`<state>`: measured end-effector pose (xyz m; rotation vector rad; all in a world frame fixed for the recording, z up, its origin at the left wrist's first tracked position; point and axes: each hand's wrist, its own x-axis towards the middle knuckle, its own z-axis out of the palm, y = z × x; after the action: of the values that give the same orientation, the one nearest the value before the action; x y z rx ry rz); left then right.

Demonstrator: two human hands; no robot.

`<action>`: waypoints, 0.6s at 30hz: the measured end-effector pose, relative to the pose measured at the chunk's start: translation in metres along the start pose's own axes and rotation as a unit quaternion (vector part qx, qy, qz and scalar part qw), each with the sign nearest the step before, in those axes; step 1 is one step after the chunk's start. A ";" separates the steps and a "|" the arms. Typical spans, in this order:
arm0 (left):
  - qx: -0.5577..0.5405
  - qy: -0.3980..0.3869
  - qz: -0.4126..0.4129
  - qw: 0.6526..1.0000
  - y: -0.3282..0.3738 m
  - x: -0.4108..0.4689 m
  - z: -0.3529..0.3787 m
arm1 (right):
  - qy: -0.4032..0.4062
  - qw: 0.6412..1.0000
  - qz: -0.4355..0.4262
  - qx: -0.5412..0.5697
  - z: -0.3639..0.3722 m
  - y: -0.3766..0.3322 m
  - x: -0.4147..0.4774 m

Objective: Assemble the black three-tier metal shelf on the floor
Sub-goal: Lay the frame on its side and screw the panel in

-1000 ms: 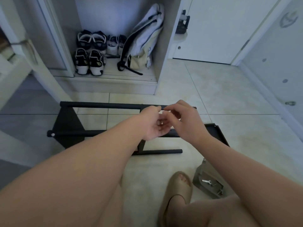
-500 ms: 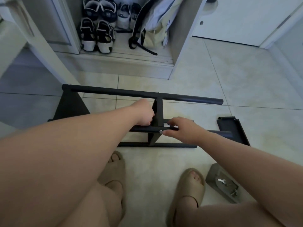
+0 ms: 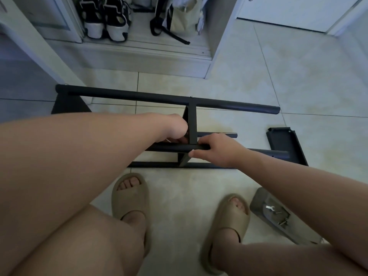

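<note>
- The black shelf frame (image 3: 179, 165) lies on its side on the tiled floor (image 3: 298, 76), mid-scene, with its far tube (image 3: 139, 97) running left to right.
- The right hand (image 3: 217, 150) is curled round the near tube (image 3: 169, 147), just right of the upright crosspiece (image 3: 192, 124).
- The left hand (image 3: 175, 126) reaches in just left of that crosspiece. Its fingers are mostly hidden, so I cannot tell its grip; it perhaps touches the joint.
- A loose black panel (image 3: 284, 144) lies right of the frame.
- A grey tray (image 3: 260, 200) holding a wrench (image 3: 268, 208) sits near right, beside beige slippers (image 3: 130, 194).
- Shoes (image 3: 105, 22) and a bag (image 3: 181, 18) stand far off.
</note>
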<state>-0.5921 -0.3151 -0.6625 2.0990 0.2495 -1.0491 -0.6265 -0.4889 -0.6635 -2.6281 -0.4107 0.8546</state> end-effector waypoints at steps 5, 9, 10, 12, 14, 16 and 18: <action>0.022 -0.086 -0.015 0.996 -0.003 -0.008 0.006 | -0.038 0.999 -0.004 -0.004 0.006 -0.001 -0.016; 0.039 -0.150 -0.027 0.987 -0.001 -0.013 0.013 | -0.061 0.998 0.008 -0.012 0.014 0.003 -0.030; 0.040 -0.160 -0.029 0.986 0.000 -0.014 0.015 | -0.062 0.998 0.014 -0.019 0.015 0.004 -0.032; 0.040 -0.174 -0.030 0.984 0.002 -0.012 0.016 | -0.048 0.998 0.018 -0.036 0.017 0.006 -0.036; 0.046 -0.183 -0.032 0.982 0.002 -0.010 0.015 | -0.001 0.998 0.013 -0.055 0.018 0.009 -0.038; 0.051 -0.193 -0.029 0.979 0.003 -0.008 0.013 | 0.063 0.993 0.000 -0.096 0.019 0.013 -0.038; 0.051 -0.201 -0.028 0.978 0.003 -0.004 0.013 | 0.114 0.981 -0.029 -0.155 0.020 0.016 -0.037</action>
<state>-0.6013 -0.3251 -0.6625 1.9232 0.0543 -1.5177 -0.6647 -0.5121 -0.6666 -2.9395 -0.5963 0.4952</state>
